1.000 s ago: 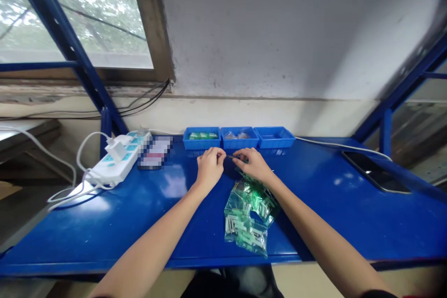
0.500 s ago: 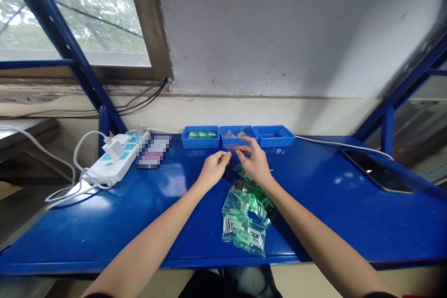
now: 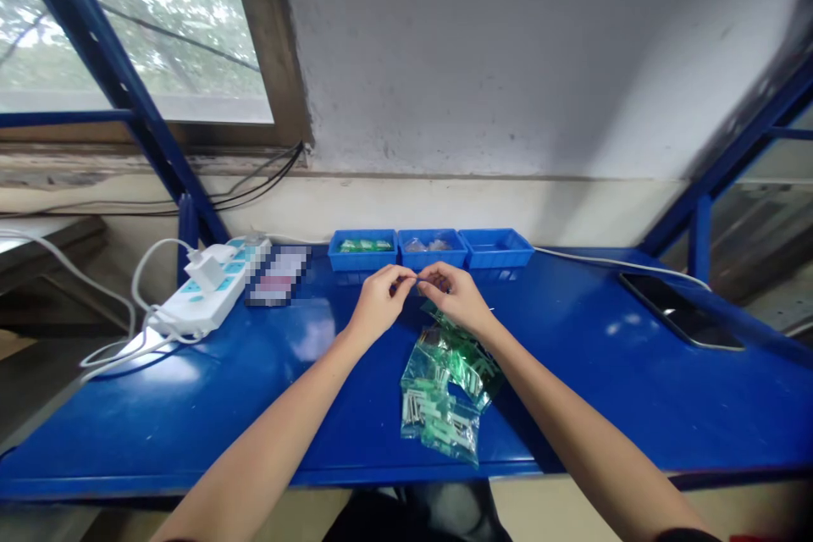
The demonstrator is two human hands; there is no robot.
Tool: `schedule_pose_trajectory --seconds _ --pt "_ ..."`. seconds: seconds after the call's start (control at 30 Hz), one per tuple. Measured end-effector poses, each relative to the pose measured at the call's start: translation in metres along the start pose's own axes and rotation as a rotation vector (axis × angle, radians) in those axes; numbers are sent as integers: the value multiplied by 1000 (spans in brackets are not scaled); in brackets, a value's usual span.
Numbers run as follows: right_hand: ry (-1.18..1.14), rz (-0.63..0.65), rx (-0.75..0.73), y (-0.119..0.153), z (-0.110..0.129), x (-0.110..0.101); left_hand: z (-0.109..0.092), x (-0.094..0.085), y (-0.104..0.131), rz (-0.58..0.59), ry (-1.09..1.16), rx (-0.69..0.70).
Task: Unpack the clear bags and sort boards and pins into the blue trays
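My left hand (image 3: 381, 298) and my right hand (image 3: 454, 295) meet over the blue table, their fingertips pinched close together. What lies between the fingertips is too small or hidden to name. Partly beneath my right hand, small green-tinted plastic bags (image 3: 438, 423) form a loose pile toward the table's front edge. Pale and metallic slim pieces show through the plastic. Just beyond my hands stands the middle blue bin (image 3: 433, 257), with clear plastic bits inside.
The left blue bin (image 3: 362, 258) contains green packets; the right blue bin (image 3: 496, 258) stands beside the middle one. A white power strip (image 3: 219, 301) with looped cables and a pixelated flat item (image 3: 278, 275) lie left. A dark phone (image 3: 679, 311) rests far right.
My right hand has come down and left, its raised fingers closing into a pinch. My left hand has turned so its fingertips meet the right's. The bags have stayed put.
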State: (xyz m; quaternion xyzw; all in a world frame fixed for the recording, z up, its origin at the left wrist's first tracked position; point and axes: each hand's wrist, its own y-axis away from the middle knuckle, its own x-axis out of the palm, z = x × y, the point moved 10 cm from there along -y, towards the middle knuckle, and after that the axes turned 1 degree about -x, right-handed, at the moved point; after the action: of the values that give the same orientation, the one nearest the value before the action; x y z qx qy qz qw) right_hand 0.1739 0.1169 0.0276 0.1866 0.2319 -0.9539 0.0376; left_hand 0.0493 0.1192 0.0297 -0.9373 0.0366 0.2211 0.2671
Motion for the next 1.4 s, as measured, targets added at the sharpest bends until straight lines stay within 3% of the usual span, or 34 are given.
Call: schedule_pose_trajectory --seconds 0.1,0.2,0.3,0.33,0.37,0.43,0.53,0.63,0.73,0.8,0.87,0.9,0.93,1.0,1.03,1.1,1.17,1.3,1.4 --pt "-30 -91 74 -5 -11 -14 11 10 2 48 -103 -56" --pt "-43 -357 139 -10 -22 -66 20 17 6 65 -180 -109" --pt "-76 -709 175 0 -24 -143 19 28 11 125 -292 -125" --pt "-146 -955 175 18 -24 -175 17 33 12 159 -344 -129" --pt "-182 -1149 125 35 -18 -199 15 39 14 195 -395 -133" --pt "-130 -1368 -63 62 9 -226 12 48 16 247 -456 -136" --pt "49 -1466 -386 87 64 -225 15 50 16 233 -394 -193" --pt "282 -1500 -667 103 122 -197 25 47 14 194 -308 -260" --pt "483 -1510 -759 103 161 -173 30 44 13 170 -232 -278" --pt "538 -1494 -730 93 166 -164 31 42 13 147 -160 -281" --pt "623 -1342 -678 67 156 -149 31 38 11 107 -90 -277" --pt "676 -1210 -619 48 145 -139 31 35 10 77 -61 -275" --pt "748 -941 -526 18 126 -121 32 30 9 43 -36 -273" --pt "862 -439 -219 -25 66 -83 34 18 6 -30 4 -272" --pt "882 -339 -74 -30 39 -76 36 11 4 -62 21 -271" --pt "824 -329 33 -25 14 -74 38 -2 1 -114 55 -265" --pt "606 -335 98 -15 1 -73 32 -11 -1 -158 115 -206" --pt "-126 -68 336 -5 -30 -30 -10 -19 3 -193 145 72" --pt "-494 -55 423 -1 -34 -10 -41 -13 10 -135 10 220"
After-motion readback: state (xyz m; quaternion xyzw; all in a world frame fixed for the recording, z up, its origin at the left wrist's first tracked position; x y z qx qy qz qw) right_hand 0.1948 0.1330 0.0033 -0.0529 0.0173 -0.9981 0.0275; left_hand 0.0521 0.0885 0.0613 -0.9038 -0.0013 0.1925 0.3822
